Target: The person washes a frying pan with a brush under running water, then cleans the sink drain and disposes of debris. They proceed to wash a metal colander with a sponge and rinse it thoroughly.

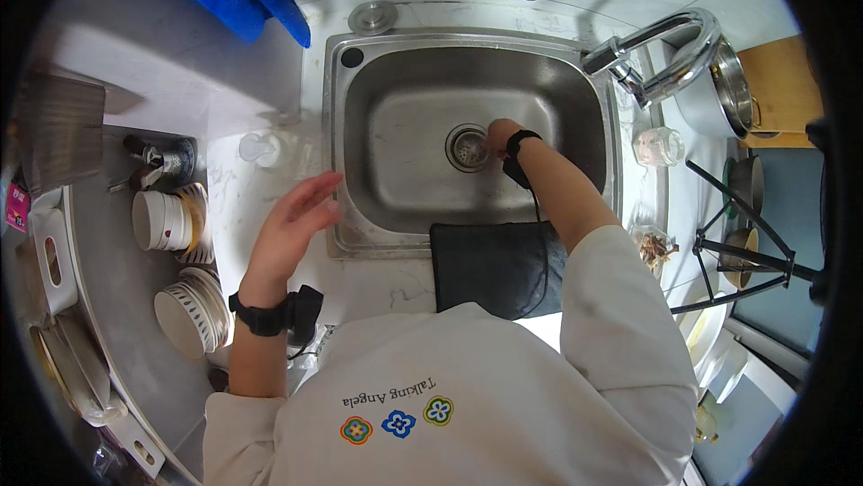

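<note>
A stainless steel sink basin [404, 182] lies before me, with a round drain strainer [470, 149] in its floor. My right hand [502, 137] reaches down into the basin at the strainer's right rim. Its fingers are mostly hidden, so I cannot see whether they hold anything. By the sink's left edge, my left hand [293, 230] hovers with its fingers apart and nothing in them. Each wrist wears a black strapped device with a cable. A dark cloth [495, 270] hangs over the sink's front rim, below my right forearm.
A chrome faucet [674, 74] arches at the back right, near a metal pot [731, 88]. Two glass jars, one pale [659, 147] and one with dried bits [654, 246], line the right counter. A clear bottle [263, 149] stands left; stacked bowls [165, 219] sit beyond.
</note>
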Tool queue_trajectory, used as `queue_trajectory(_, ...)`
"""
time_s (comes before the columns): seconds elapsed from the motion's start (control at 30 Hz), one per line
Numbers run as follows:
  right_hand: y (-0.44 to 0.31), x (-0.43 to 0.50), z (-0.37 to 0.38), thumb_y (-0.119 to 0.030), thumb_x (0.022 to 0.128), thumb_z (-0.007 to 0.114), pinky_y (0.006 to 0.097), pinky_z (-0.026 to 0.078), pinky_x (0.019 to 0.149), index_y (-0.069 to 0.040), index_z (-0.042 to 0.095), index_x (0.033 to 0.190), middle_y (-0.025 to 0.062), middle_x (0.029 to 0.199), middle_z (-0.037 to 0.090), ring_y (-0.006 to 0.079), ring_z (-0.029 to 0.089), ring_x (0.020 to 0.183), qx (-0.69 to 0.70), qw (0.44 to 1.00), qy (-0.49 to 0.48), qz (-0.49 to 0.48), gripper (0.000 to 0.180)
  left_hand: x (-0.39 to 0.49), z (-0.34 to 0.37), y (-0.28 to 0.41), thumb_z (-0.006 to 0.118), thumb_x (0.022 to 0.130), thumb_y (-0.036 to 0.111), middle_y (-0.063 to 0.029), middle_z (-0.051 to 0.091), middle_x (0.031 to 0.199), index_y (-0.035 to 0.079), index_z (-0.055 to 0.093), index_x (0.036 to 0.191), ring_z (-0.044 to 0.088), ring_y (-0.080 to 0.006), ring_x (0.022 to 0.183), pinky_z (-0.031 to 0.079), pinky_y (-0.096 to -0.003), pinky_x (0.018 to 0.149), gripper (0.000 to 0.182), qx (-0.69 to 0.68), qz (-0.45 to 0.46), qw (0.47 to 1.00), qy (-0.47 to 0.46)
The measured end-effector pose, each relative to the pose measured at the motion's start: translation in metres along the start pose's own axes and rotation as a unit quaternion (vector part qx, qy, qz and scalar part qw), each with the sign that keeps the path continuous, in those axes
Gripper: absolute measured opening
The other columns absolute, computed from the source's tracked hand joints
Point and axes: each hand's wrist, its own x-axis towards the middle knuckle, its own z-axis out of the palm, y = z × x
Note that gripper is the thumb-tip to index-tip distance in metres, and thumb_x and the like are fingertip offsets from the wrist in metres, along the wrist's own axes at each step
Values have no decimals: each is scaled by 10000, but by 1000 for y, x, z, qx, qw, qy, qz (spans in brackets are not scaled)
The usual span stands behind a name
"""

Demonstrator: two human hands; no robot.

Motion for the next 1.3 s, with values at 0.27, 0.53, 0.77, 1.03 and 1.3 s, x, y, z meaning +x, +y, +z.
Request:
queue_trajectory(0.27,6,-20,-35,-275,841,614,343,494,554,-19,657,746,90,652,636,185,612,560,144,989,-18,-23,277,0,4,3,566,891,104,-85,513,1320,0,473,1320,486,-165,1184,426,-306,955,451,9,3,1000,-18)
queue_trajectory(0.53,-19,-205,-93,-269,873,638,254,515,648,-24,628,998,42,837,660,109,628,721,493,851,133,-124,276,-20,18,21,530,905,74,-98,486,1369,7,475,1321,443,-221,1276,435,-330,956,425,48,82,989,-110)
queue_trajectory(0.77,-74,-414,11,-221,908,610,214,476,627,-44,628,1002,19,847,667,87,622,705,761,498,383,-164,201,-40,26,21,505,932,174,-132,469,1382,-1,467,1316,470,-243,1257,440,-340,927,425,149,137,961,-188)
queue_trajectory(1.03,-206,-513,240,-140,865,632,184,432,531,-58,599,841,-13,666,585,62,532,564,838,-18,533,112,91,-42,61,-1,512,926,108,-127,532,1237,-14,463,1310,577,-228,1022,513,-312,791,406,270,189,857,-396)
queue_trajectory(1.3,-297,-594,418,-141,868,590,218,425,516,-76,586,761,-8,657,573,85,502,548,775,-224,526,269,125,-90,147,-34,456,948,139,-88,497,1343,10,500,1302,510,-188,1203,438,-278,936,379,397,239,737,-493)
